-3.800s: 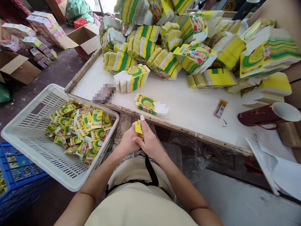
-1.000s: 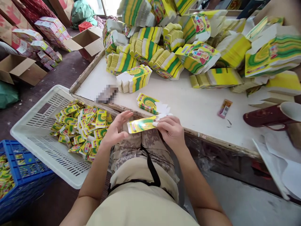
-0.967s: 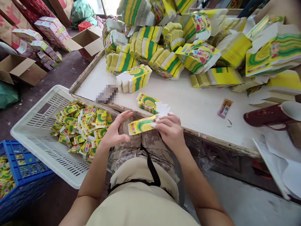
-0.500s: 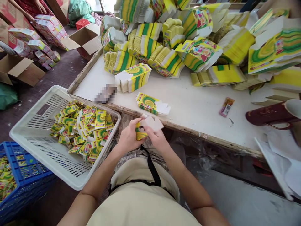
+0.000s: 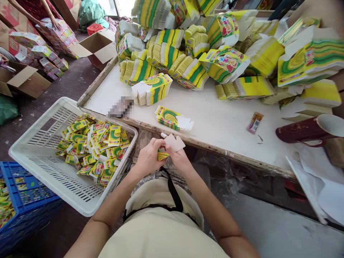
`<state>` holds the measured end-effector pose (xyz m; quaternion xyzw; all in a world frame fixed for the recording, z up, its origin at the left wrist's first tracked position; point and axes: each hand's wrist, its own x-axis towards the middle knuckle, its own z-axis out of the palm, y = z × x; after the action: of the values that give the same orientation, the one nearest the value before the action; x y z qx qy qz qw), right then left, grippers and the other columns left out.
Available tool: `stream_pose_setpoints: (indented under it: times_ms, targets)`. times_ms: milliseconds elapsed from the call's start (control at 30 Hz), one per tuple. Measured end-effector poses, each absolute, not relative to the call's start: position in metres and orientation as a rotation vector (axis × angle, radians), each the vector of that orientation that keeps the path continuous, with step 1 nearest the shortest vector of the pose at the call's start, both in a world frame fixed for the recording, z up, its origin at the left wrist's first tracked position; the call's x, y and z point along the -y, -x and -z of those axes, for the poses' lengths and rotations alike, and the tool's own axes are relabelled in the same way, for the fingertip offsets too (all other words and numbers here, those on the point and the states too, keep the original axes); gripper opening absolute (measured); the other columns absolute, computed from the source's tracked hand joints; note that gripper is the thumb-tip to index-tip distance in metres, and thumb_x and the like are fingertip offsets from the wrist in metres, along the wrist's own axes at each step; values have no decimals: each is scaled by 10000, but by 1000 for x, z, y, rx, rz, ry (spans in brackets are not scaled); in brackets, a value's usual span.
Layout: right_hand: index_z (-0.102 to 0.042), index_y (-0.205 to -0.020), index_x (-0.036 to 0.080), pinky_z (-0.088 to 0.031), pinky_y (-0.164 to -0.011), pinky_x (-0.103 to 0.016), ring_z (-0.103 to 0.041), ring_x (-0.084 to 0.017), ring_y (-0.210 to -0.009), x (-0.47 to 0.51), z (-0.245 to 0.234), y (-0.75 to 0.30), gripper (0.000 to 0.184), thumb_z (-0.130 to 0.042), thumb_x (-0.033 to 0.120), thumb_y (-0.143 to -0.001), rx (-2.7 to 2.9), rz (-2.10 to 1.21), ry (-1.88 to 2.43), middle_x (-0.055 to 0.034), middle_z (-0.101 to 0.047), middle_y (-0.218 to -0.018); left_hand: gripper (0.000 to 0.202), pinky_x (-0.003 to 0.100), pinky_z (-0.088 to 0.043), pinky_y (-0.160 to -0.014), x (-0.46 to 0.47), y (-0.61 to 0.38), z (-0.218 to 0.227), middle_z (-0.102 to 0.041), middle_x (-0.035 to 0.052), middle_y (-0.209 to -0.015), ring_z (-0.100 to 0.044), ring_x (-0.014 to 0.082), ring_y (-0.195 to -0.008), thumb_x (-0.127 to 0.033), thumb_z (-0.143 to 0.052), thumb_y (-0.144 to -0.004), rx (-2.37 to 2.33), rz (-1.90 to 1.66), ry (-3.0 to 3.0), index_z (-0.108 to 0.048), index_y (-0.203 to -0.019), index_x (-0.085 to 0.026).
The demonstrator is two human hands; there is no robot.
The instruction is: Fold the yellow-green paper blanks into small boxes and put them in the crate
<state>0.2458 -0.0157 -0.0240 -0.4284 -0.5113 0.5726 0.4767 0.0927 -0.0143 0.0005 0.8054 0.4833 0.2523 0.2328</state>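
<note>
Carton: small yellow-green box, half formed, white flap sticking up; held over the lap, just near of the table edge.
Left hand: fingers closed on its left side.
Right hand: fingers pinch its right side, under the flap.
Fold tip: I'd keep the body square and crease the flap on its score.
Basket: left, holds folded cartons.
Stack of blanks: just beyond, on table.
Heaps: far side.
</note>
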Motion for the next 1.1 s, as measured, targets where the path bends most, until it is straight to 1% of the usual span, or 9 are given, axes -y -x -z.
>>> stream_pose_setpoints:
  times_ms: [67, 133, 200, 267, 367, 533, 733, 933, 1100]
  targets:
    - [-492, -1455, 227, -410, -1155, -458, -492, -290, -1377, 22, 20, -246, 681, -582, 610, -898, 1461, -1268, 1018, -122, -510, -1502, 545, 329, -512, -727, 14, -92, 3, -582, 59, -1094, -647, 242, -944, -163, -635, -724, -1333, -690, -2165, -417, -1217, -242]
    - [-463, -1483, 260, -360, -1194, -454, -416, -270, -1440, 26, 18, -247, 577, -587, 427, -946, 1658, -1111, 992, -90, -446, -1556, 617, 338, -513, -710, 13, -93, 8, -579, 83, -1140, -657, 242, -917, -148, -619, -722, -1338, -712, -2111, -362, -1278, -228]
    - [-511, -1448, 311, -380, -1185, -443, -427, -244, -1435, 27, 18, -251, 478, -520, 272, -972, 1731, -981, 1004, -52, -454, -1553, 697, 349, -519, -739, 11, -94, 11, -559, 110, -1206, -655, 242, -949, -133, -624, -715, -1342, -755, -2073, -308, -1329, -220]
    - [-563, -1398, 343, -428, -1152, -441, -504, -227, -1377, 24, 21, -256, 461, -458, 193, -975, 1685, -893, 1053, -39, -514, -1506, 721, 383, -518, -832, 10, -93, 11, -540, 129, -1243, -625, 264, -1056, -123, -655, -691, -1367, -788, -2091, -325, -1326, -212]
    - [-584, -1377, 321, -452, -1128, -464, -538, -241, -1346, 15, 27, -268, 442, -485, 195, -965, 1661, -834, 1102, -64, -531, -1490, 588, 431, -498, -904, 8, -87, 6, -581, 115, -1160, -596, 291, -1090, -156, -698, -698, -1454, -746, -2158, -454, -1231, -204]
    - [-679, -1240, 273, -444, -1128, -483, -450, -279, -1419, 7, 26, -282, 310, -550, 266, -959, 1893, -911, 1048, -87, -450, -1553, 494, 388, -523, -811, 7, -75, -7, -655, 89, -1024, -651, 270, -937, -291, -762, -716, -1491, -708, -2137, -556, -1154, -196]
    - [-750, -1070, 275, -491, -1062, -502, -583, -293, -1286, -1, 9, -295, 198, -644, 251, -905, 1993, -921, 989, -109, -593, -1402, 536, 380, -519, -827, 1, -75, -16, -702, 83, -1053, -675, 275, -963, -284, -805, -670, -1374, -670, -2146, -595, -1158, -215]
    - [-748, -1089, 272, -461, -1095, -520, -527, -313, -1348, 3, 11, -291, 216, -658, 250, -894, 1967, -855, 1043, -113, -502, -1501, 517, 387, -514, -809, 0, -77, -16, -698, 87, -1017, -668, 282, -938, -302, -801, -678, -1443, -689, -2199, -608, -1149, -213]
    - [-763, -1035, 253, -492, -1049, -526, -597, -308, -1257, 6, 14, -293, 178, -663, 238, -888, 2025, -880, 1027, -139, -588, -1385, 528, 383, -519, -803, 5, -76, -12, -692, 80, -1026, -668, 279, -943, -262, -807, -658, -1387, -646, -2181, -612, -1147, -221]
